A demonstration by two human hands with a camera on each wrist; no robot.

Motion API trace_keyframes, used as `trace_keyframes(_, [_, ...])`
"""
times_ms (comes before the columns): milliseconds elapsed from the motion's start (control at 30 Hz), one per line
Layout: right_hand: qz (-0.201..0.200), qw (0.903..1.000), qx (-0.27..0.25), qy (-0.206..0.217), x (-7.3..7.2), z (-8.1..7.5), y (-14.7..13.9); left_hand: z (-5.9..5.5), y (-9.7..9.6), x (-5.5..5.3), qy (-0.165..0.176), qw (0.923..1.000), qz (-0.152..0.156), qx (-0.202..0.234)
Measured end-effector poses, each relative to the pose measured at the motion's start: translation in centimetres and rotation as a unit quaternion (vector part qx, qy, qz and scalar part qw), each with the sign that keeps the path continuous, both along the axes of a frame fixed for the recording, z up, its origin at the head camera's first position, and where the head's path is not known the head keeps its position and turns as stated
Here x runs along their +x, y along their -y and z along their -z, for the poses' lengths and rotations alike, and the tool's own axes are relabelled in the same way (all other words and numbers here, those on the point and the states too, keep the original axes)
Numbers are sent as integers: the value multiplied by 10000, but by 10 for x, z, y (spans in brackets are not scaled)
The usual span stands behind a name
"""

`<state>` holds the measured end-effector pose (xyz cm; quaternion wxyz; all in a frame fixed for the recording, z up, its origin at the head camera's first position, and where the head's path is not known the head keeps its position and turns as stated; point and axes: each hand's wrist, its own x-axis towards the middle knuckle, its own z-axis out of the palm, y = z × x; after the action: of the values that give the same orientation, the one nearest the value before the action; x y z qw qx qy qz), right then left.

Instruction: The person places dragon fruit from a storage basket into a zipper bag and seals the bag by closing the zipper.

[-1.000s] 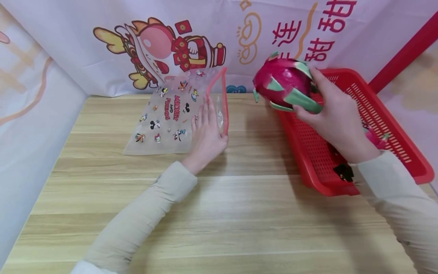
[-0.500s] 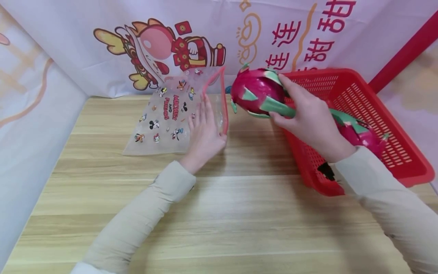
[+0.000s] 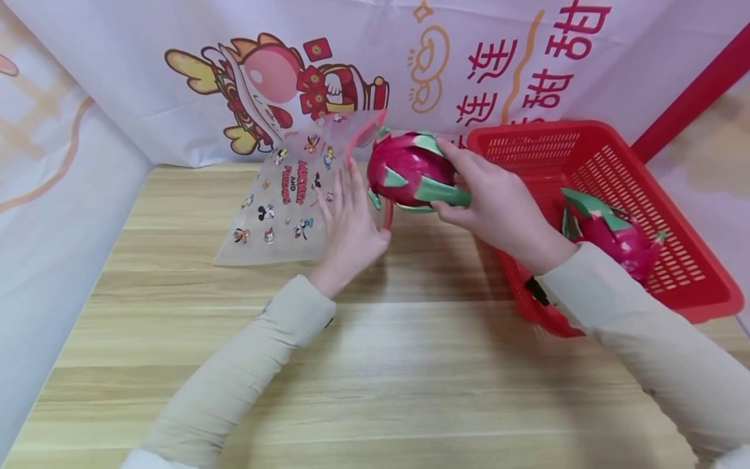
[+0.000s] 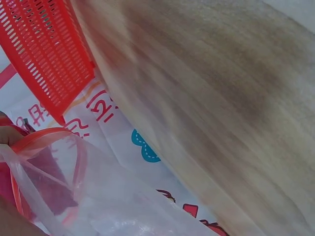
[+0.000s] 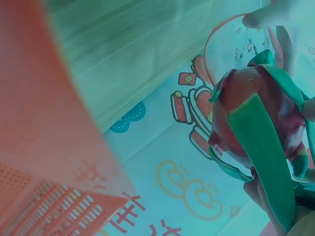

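A pink-red dragon fruit [image 3: 410, 170] with green leaf flaps is gripped from its right side by my right hand [image 3: 498, 198], thumb below and fingers above. Its rounded left end overlaps the mouth of a clear plastic bag [image 3: 293, 215] with cartoon prints and a red rim. My left hand [image 3: 351, 225] holds that bag at the mouth, fingers near the upper rim and thumb at the lower one. In the right wrist view the dragon fruit [image 5: 261, 113] is right in front of the parted bag mouth. The left wrist view shows the raised red rim [image 4: 44, 132].
A red plastic basket [image 3: 527, 133] stands at the right, with another dragon fruit [image 3: 621, 241] inside and a dark item [image 3: 536, 290] partly behind my right sleeve. A printed white cloth [image 3: 422, 39] hangs behind the wooden table [image 3: 375, 391].
My right hand has carried the dragon fruit left and slightly down, from over the basket's edge to the bag mouth. The second dragon fruit has come into fuller view. My left hand has barely moved.
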<state>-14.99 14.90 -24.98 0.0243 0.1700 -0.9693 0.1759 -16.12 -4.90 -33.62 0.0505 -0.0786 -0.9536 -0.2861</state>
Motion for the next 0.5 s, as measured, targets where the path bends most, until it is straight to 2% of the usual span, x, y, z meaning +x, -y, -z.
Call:
trace_keyframes(133, [-113,9999,-19,-3,-5,0,8,-2,0,1,-97,9999,11,137])
trace_keyframes(333, [-353,9990,-162,-202,-12,4,20,-4,1,2,-339,9968,-42,725])
trace_keyframes(500, [-497,9980,-182,-347,-18,8,27,-6,3,3,-439,9952,-42,879])
